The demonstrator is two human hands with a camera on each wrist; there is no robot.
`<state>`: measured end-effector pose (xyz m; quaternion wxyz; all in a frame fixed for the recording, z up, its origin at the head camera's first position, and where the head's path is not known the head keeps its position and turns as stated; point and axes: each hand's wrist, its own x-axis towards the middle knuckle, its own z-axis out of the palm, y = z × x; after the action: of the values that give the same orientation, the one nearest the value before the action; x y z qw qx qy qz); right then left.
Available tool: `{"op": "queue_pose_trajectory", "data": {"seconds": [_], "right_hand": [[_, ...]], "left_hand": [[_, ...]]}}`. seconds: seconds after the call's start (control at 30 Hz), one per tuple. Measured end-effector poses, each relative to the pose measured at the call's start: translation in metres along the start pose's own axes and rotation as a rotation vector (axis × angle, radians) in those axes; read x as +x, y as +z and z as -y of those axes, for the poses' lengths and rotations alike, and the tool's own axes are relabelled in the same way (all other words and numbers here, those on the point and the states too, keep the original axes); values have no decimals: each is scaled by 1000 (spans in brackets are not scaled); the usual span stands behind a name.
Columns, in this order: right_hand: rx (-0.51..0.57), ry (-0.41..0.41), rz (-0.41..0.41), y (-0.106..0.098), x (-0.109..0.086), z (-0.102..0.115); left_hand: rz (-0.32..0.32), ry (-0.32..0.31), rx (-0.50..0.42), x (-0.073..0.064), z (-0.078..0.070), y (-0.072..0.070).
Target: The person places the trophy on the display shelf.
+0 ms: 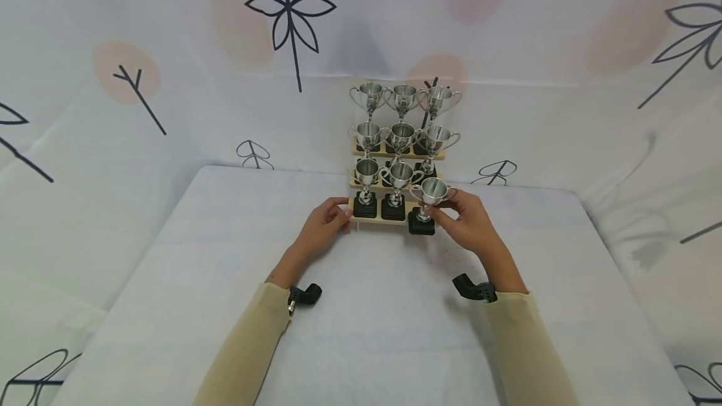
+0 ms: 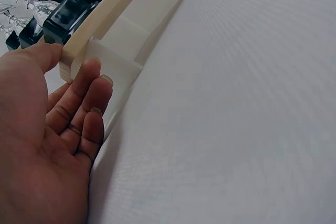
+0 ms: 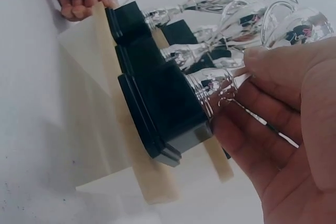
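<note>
My right hand (image 1: 467,221) pinches a small silver trophy cup (image 1: 434,191) by its stem, thumb on the near side. In the right wrist view, this trophy's black base (image 3: 165,111) overlaps the front wooden shelf (image 3: 157,182). My left hand (image 1: 326,225) grips the left end of that tiered display stand, its thumb on the end of the wooden board (image 2: 79,45) and its fingers curled below. Two more trophies, a left one (image 1: 366,172) and a middle one (image 1: 401,175), stand upright on the front tier.
Behind the front row, more two-handled trophies stand on the middle tier (image 1: 368,135) and back tier (image 1: 405,98). White supports (image 2: 123,38) hold up the boards. A white cloth covers the table (image 1: 361,331), and a patterned curtain (image 1: 186,30) hangs close behind the stand.
</note>
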<state>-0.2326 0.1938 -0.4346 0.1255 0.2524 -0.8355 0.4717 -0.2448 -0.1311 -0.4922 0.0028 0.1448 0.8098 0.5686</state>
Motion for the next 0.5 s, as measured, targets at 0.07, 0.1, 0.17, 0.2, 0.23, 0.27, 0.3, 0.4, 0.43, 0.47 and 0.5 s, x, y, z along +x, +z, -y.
{"op": "queue_pose_trajectory", "data": {"seconds": [0.07,0.1,0.17,0.2,0.23,0.27,0.3,0.4,0.43,0.47,0.5], "right_hand": [[8,22,2,1,0,0],[9,30,3,1,0,-1],[19,43,8,1,0,-2],[25,51,11,1,0,-3],[31,57,14,2,0,-4],[38,62,16,2,0,-5],[43,66,17,2,0,-6],[57,74,18,3,0,-9],[58,76,17,3,0,-10],[60,76,16,4,0,-10],[59,75,15,4,0,-11]], "left_hand": [[-8,1,14,0,1,1],[-10,2,19,1,2,1],[-13,4,20,0,1,1],[-13,4,20,0,0,1],[-12,3,15,-1,-1,1],[-9,5,11,-1,-3,0],[-8,6,5,-2,-5,0],[5,6,-2,-3,-8,-2],[10,7,-6,-3,-9,-2],[14,7,-7,-3,-10,-3],[18,9,-7,-3,-10,-3]]}}
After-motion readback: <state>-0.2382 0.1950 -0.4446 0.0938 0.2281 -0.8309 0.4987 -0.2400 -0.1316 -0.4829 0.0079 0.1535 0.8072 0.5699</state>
